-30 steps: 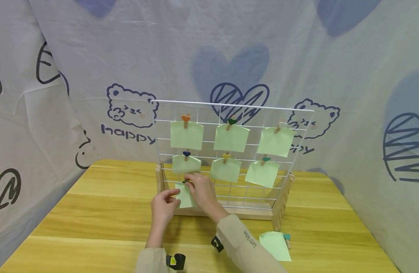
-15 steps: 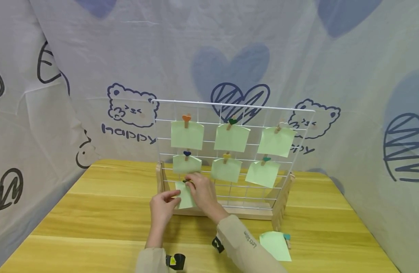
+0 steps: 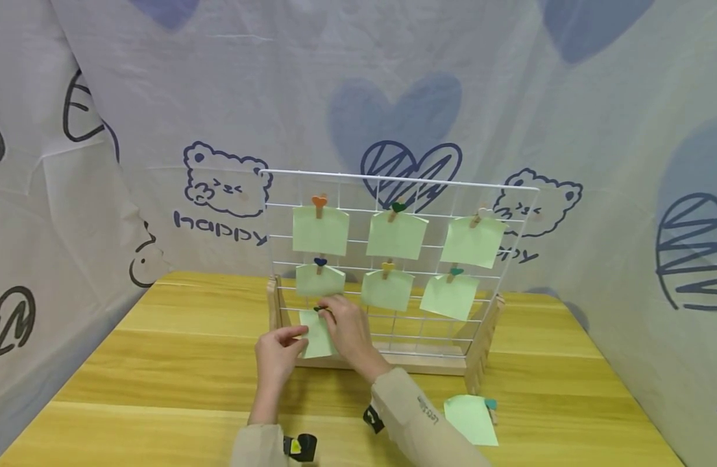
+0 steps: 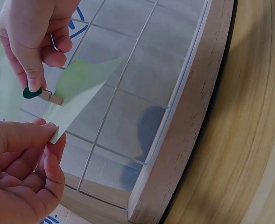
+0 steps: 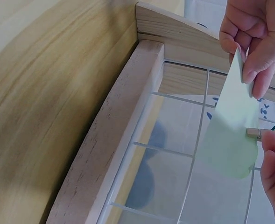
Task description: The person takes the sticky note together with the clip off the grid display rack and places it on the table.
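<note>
A pale green paper note is at the lower left of the white wire grid. My left hand pinches the note's left edge between thumb and fingers. With its thumb and fingers my right hand grips a small wooden clothespin that carries a dark green heart. The clothespin sits over the note's upper edge. In the right wrist view the note bends away from the grid. Whether the clothespin also bites a grid wire is hidden by the fingers.
Several green notes, such as one at the top left, hang on the grid by heart clothespins in two rows. The grid stands in a wooden base. At the front right of the table lie another note and a teal-heart clothespin.
Both hands have kept nearly the same place and hold. The dark green clothespin has shifted up very slightly.
</note>
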Motion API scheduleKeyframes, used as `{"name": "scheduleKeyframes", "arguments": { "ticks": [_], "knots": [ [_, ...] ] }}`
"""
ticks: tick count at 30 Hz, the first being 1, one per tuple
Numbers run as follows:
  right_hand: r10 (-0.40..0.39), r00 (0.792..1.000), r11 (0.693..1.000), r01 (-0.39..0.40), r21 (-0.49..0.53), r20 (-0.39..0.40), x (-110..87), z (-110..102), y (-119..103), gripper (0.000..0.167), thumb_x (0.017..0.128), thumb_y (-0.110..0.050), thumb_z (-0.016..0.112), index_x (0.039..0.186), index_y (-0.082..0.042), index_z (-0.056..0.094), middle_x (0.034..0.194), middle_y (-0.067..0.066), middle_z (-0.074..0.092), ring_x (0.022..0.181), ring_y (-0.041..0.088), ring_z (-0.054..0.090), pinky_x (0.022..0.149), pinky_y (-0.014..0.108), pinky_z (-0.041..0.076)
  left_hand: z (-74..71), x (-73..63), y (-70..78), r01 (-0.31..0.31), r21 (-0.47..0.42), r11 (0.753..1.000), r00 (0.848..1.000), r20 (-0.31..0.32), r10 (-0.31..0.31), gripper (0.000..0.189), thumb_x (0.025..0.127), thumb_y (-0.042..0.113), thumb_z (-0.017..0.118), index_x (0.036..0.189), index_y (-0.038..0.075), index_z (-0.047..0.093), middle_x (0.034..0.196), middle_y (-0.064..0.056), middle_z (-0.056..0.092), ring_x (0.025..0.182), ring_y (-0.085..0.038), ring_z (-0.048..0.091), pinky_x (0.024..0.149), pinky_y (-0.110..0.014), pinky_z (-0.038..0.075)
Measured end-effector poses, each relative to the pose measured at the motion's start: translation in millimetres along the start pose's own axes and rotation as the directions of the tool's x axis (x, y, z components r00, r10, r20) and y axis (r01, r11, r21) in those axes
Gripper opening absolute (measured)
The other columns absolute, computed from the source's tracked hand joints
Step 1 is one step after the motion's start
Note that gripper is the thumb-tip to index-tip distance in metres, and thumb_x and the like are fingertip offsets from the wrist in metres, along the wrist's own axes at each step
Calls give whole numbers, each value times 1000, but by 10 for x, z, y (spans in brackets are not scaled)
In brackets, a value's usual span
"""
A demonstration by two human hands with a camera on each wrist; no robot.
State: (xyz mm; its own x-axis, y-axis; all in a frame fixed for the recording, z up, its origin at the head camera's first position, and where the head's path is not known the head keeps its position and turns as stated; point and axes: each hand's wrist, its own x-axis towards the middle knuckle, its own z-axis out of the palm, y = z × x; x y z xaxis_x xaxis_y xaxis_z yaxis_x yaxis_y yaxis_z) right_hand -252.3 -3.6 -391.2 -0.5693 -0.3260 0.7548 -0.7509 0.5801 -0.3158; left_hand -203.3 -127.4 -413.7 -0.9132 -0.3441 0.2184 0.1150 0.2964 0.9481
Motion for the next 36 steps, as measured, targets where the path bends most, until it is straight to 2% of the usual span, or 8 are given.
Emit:
{"name": "scheduleKeyframes", "arguments": {
  "ticks": [10, 21, 26, 29, 33, 36],
  "knots": [
    [-2, 999, 1000, 3, 27, -51, 3, -2, 3, 7, 76, -2, 67, 83, -1, 65, 83, 8, 65, 72, 18, 63, 61, 26, 50, -1, -12, 2, -1, -8, 1000, 1000, -7, 1, 14, 72, -8, 65, 85, -6, 68, 84, -17, 65, 65, -14, 57, 49, -18, 43],
    [-6, 998, 998, 9, 54, -59, 10, -71, -45, 8, 77, -1, 66, 84, 0, 65, 84, 9, 65, 75, 20, 63, 64, 26, 50, -32, -30, -12, 17, -7, 1000, 1000, 7, -17, 11, 74, -7, 64, 85, -6, 68, 88, -17, 65, 69, -16, 56, 54, -18, 44],
    [9, 999, 996, -5, 84, -43, 14, -132, -73, 8, 78, -1, 65, 86, 1, 64, 84, 9, 64, 76, 19, 62, 65, 24, 50, -48, -48, -6, 14, -20, 1000, 1000, 2, -14, 9, 77, -3, 63, 85, -6, 68, 88, -16, 65, 72, -16, 56, 57, -20, 44],
    [18, 1000, 994, -15, 104, -24, 12, -174, -85, 9, 79, -1, 64, 87, 1, 64, 83, 8, 64, 70, 17, 60, 59, 21, 48, -50, -54, 1, 3, -33, 999, 1000, -2, -3, 10, 77, -3, 63, 86, -6, 67, 88, -16, 65, 74, -18, 57, 60, -19, 45],
    [57, 998, 989, -57, 137, 1, 2, -222, -81, 10, 79, -3, 65, 89, 0, 62, 82, 7, 64, 64, 14, 57, 55, 19, 46, -48, -58, 13, -2, -43, 999, 1000, 4, 2, 13, 76, -6, 63, 88, -7, 66, 87, -16, 65, 75, -19, 58, 61, -18, 45],
    [89, 996, 982, -90, 165, 15, -10, -249, -66, 10, 79, -4, 65, 87, -2, 60, 80, 5, 63, 65, 13, 56, 54, 19, 44, -51, -63, 20, 10, -41, 999, 1000, 25, -9, 14, 75, -7, 64, 89, -6, 66, 88, -16, 64, 75, -20, 57, 60, -19, 46]
  ]
}}
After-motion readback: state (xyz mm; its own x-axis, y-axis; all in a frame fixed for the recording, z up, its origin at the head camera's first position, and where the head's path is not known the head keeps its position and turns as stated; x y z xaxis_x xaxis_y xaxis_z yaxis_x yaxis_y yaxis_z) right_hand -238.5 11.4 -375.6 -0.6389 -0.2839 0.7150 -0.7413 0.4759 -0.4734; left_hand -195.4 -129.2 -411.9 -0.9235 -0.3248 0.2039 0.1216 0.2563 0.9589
